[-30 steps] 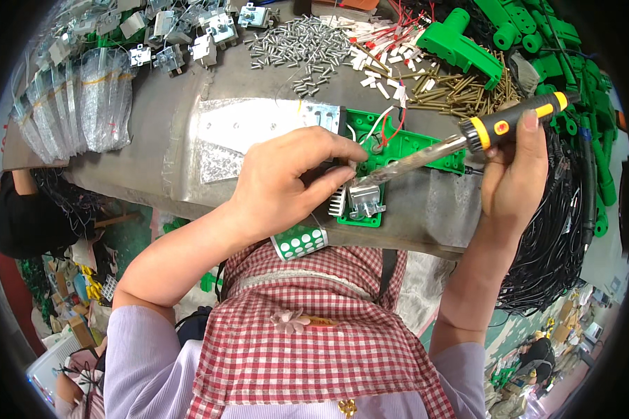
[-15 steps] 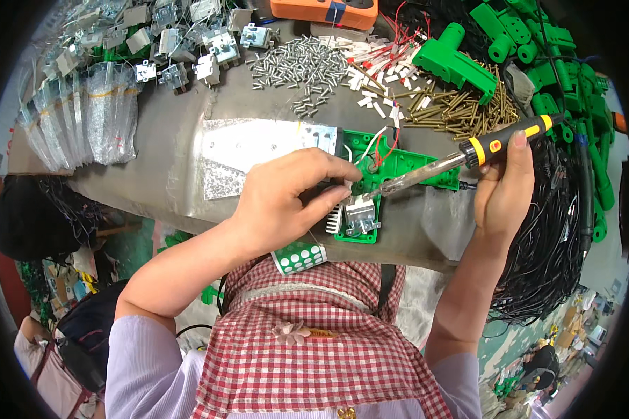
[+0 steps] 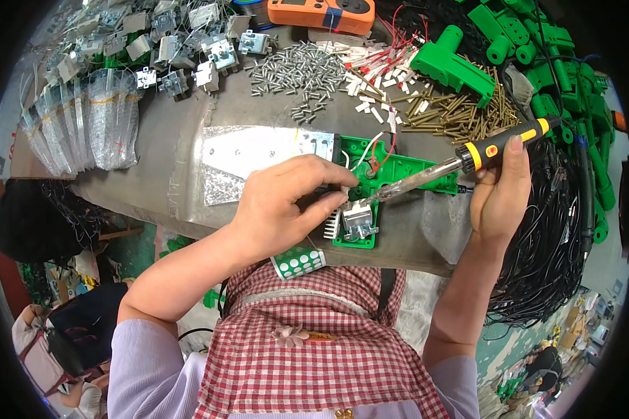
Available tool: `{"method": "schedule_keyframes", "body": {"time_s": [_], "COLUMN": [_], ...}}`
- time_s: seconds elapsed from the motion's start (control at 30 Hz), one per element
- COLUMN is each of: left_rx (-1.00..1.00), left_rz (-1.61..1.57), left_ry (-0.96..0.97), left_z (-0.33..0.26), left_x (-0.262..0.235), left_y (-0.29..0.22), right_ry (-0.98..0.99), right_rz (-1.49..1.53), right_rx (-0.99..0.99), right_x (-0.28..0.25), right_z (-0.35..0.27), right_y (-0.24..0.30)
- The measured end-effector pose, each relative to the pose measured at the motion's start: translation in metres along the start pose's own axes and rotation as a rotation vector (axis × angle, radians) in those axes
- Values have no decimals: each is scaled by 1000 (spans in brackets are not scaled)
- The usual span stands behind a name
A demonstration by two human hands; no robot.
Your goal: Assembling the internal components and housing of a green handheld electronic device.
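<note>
My right hand grips a soldering iron by its black and yellow handle, the metal shaft slanting down to the left. Its tip is at the top of a small silver thermostat-like part. Close beside that part, my left hand is pinched closed; what lies between finger and thumb is too small to make out. Under both sits an open green plastic housing with red and white wires. A flat shiny metal plate joins the housing's left end, partly behind my left hand.
Behind lie heaps of silver screws, white connectors and long brass screws. An orange meter stands at the back. Metal parts and clear packets crowd the left; green housings and black cables the right.
The soldering iron's tip has moved slightly left and nearer to me, onto the top of the silver part. My left hand keeps its pinch; the whole view has shifted a little.
</note>
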State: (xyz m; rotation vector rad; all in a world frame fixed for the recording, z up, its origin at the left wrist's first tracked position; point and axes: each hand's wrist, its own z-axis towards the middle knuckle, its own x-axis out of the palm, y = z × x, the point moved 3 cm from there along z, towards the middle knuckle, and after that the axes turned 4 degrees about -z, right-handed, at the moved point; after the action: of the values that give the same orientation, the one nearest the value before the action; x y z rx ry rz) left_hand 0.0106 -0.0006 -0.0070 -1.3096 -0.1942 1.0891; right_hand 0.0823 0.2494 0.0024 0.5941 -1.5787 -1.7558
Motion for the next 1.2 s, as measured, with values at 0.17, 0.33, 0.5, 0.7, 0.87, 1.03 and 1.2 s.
{"method": "schedule_keyframes", "body": {"time_s": [0.17,0.33,0.5,0.7,0.87,1.03,1.2], "left_rx": [-12,9,-11,3,-4,-11,7], "left_rz": [18,3,1,4,-2,0,7], "left_ry": [16,-7,4,0,3,2,-1], "left_z": [1,0,-1,-1,-1,-1,-1], "left_x": [-1,0,0,-1,-1,0,-1], "left_y": [-1,1,0,1,0,0,0], "right_ry": [3,9,7,13,4,6,-6], "right_rz": [18,32,24,31,32,26,21], "right_rx": [-13,-10,-12,-20,-31,-26,-17], "right_x": [1,0,0,2,0,1,1], "right_z": [-1,-1,-1,-1,-1,-1,-2], "right_y": [0,-1,1,1,-1,-1,1]}}
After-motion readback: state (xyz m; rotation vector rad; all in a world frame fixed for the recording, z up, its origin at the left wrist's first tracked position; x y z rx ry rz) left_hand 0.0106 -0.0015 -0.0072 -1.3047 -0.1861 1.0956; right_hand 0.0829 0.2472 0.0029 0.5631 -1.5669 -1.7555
